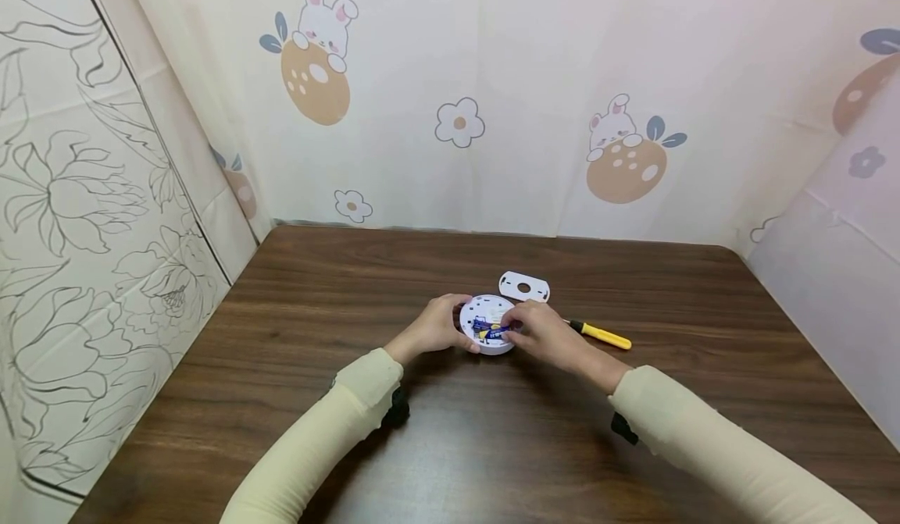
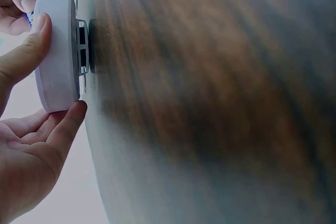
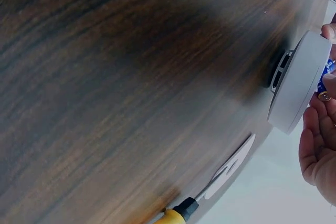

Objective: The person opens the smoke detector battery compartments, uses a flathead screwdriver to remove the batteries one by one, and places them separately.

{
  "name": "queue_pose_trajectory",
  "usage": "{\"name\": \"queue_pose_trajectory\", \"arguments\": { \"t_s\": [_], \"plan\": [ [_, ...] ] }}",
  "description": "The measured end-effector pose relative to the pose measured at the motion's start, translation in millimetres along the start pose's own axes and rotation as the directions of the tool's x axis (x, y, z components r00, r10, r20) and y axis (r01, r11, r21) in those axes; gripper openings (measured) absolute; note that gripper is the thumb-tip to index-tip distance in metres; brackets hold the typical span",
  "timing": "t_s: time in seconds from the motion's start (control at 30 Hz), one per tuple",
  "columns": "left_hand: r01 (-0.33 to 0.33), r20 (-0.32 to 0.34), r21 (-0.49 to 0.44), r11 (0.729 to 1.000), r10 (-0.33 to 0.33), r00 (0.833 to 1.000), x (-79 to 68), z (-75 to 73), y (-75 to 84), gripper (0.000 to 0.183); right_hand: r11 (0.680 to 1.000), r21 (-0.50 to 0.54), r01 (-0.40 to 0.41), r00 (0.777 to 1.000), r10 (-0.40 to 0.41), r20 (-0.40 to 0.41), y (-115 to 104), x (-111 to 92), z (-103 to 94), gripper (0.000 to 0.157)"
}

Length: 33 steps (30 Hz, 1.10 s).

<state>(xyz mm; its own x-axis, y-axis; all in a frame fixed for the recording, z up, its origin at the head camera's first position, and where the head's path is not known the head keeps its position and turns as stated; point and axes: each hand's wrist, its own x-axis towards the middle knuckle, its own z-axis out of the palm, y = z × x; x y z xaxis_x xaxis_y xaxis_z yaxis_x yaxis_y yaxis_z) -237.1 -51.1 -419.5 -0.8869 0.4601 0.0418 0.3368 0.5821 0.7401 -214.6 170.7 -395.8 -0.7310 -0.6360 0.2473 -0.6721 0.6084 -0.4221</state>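
A round white smoke detector (image 1: 485, 304) lies back side up near the middle of the table, its vented grille (image 2: 83, 48) facing the tabletop. My left hand (image 1: 436, 324) grips its left edge, the thumb near side and the fingers on the far side. Over the back of the detector, my right hand (image 1: 540, 332) pinches a blue battery (image 3: 322, 84) between thumb and fingers. One metal end of this battery shows in the right wrist view. Blue also shows just left of it inside the detector's back in the head view.
Behind the detector lies a white mounting plate (image 1: 536, 287) with a round hole. A screwdriver (image 1: 606, 336) with a yellow and black handle rests to the right, its shaft partly behind my right hand. Patterned curtains (image 1: 422, 180) hang beyond the brown table (image 1: 337, 274).
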Motion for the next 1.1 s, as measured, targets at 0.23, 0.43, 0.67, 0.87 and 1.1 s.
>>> {"name": "queue_pose_trajectory", "arguments": {
  "t_s": [0.23,0.43,0.67,0.87,1.1],
  "plan": [
    [-0.002,0.005,-0.005,1.000,0.002,1.000,-0.1,0.2,0.7,0.086,0.994,0.104,-0.045,0.999,0.043,0.027,0.3,-1.0,-2.0,0.007],
    [0.004,0.019,-0.019,1.000,-0.004,1.000,-0.8,-0.2,1.1,0.088,0.995,0.091,-0.042,0.999,0.039,0.030,-0.1,0.8,-1.6,0.007],
    [-0.004,0.050,-0.010,1.000,0.005,0.999,-0.3,-1.1,1.6,0.093,0.996,0.087,-0.034,0.999,0.033,0.022,-0.6,1.1,-1.7,0.007],
    [0.017,0.058,0.033,0.999,-0.019,0.998,1.4,1.0,3.7,0.104,0.996,0.084,-0.032,0.999,0.030,0.025,-1.1,1.5,-1.7,0.007],
    [0.005,0.063,0.053,0.999,-0.008,0.998,3.0,5.5,5.4,0.112,0.996,0.086,-0.022,1.000,0.020,0.022,0.2,1.3,-0.8,0.008]
  ]
}}
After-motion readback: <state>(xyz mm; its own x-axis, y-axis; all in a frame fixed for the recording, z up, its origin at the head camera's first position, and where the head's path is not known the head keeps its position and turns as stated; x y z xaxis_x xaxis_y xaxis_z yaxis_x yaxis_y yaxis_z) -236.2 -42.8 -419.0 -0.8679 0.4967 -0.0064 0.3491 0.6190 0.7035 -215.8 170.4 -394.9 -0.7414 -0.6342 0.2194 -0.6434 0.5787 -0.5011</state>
